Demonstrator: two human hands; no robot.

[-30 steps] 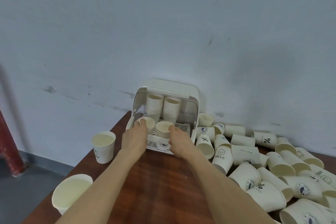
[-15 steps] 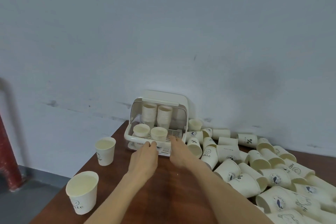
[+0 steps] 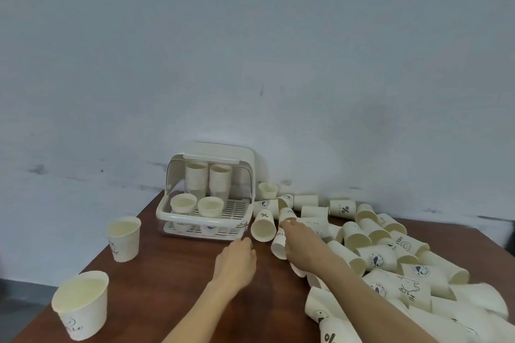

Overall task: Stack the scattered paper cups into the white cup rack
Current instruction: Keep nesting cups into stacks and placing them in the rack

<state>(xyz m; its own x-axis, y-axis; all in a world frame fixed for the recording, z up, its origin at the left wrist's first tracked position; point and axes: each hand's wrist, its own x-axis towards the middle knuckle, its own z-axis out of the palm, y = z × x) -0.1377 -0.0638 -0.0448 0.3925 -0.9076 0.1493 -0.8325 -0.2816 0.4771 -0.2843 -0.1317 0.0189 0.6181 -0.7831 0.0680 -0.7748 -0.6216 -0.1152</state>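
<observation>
cups (image 3: 373,255) scattered; right hand (image 3: 299,241) rests on one, left hand (image 3: 235,260) empty

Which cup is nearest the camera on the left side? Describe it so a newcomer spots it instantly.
Start at the white cup rack against the wall, then follow the table's left edge toward the camera. Past the first upright cup stands the nearest cup, at the table's near left corner. It is upright, mouth up, apart from the pile on the right, and shows a smiley above lettering near its base.
</observation>
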